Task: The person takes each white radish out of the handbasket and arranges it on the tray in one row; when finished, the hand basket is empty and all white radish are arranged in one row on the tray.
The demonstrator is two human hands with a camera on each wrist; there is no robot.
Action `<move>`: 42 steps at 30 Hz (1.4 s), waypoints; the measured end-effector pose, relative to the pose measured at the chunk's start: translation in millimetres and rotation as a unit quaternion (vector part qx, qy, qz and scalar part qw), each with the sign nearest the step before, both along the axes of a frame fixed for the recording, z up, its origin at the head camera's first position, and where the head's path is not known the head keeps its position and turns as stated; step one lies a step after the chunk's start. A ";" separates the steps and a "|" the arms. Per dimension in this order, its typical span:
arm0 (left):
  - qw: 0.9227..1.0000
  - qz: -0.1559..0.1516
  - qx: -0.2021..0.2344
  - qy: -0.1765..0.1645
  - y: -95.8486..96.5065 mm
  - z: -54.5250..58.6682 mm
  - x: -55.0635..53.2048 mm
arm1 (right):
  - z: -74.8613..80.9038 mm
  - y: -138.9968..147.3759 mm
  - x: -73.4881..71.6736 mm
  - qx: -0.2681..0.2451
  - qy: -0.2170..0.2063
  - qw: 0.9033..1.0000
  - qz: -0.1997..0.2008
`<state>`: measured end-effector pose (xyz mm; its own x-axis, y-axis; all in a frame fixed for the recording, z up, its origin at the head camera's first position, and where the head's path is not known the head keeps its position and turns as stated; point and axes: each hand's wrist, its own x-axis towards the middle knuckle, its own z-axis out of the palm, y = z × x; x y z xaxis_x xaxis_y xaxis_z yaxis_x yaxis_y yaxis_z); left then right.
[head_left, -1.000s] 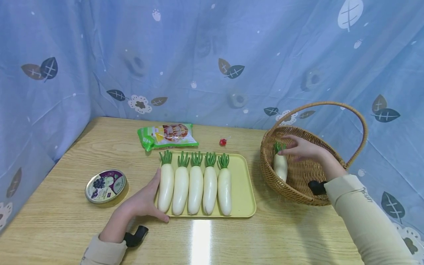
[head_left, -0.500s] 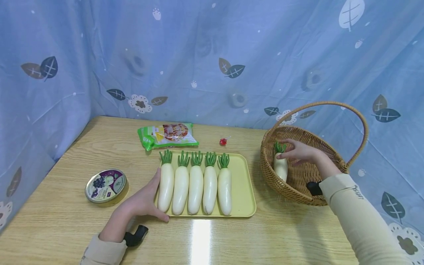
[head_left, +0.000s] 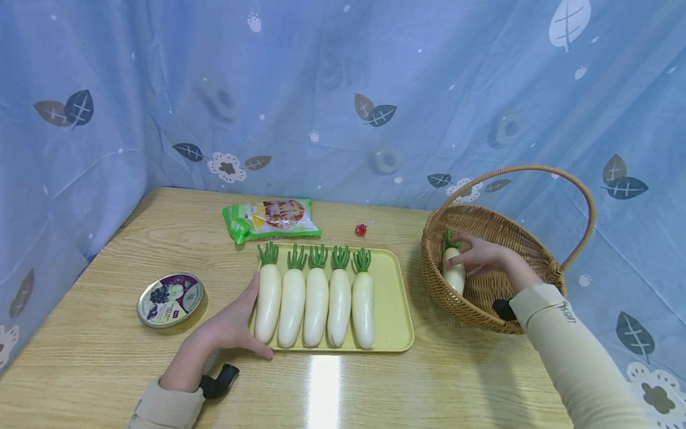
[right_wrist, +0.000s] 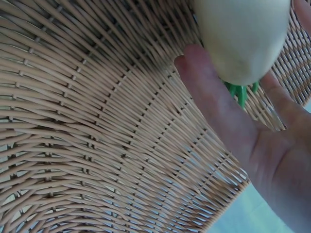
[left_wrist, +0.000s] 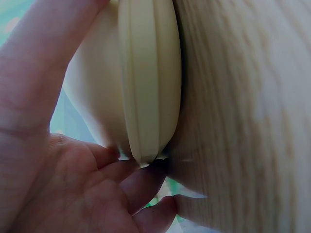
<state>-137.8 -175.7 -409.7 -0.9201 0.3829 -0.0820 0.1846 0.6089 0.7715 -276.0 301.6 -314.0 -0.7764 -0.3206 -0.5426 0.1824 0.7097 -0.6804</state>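
Observation:
In the head view my left hand [head_left: 236, 319] holds the left end of the yellow tray [head_left: 393, 304], thumb at its front edge and fingers along its side. Close up, those fingers [left_wrist: 141, 187] bend around the tray rim [left_wrist: 146, 87]. Several white radishes with green tops lie side by side on the tray, the leftmost radish [head_left: 268, 304] beside this hand. Inside the wicker basket [head_left: 493, 316] a single white radish [head_left: 454, 277] leans along the left wall, leaves toward the back. Over it my right hand [head_left: 485, 253] reaches, thumb and fingers spread to either side of its body.
The basket's tall handle [head_left: 588, 208] arches over its right side. Behind the tray lie a green-edged food packet [head_left: 278, 219] and a small red object [head_left: 361, 229]. A round tin [head_left: 172, 302] stands left of my left hand. A blue curtain [head_left: 321, 89] hangs behind the table.
My right hand has shifted a little left and forward-to-near, from the leaves down along the radish's body. The left hand and tray have stayed in place.

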 end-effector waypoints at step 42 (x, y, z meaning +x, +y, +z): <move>1.000 0.000 0.001 0.003 -0.3 -2.9 -1.5 | -1.8 -3.6 -1.6 -0.027 -0.042 0.999 -0.019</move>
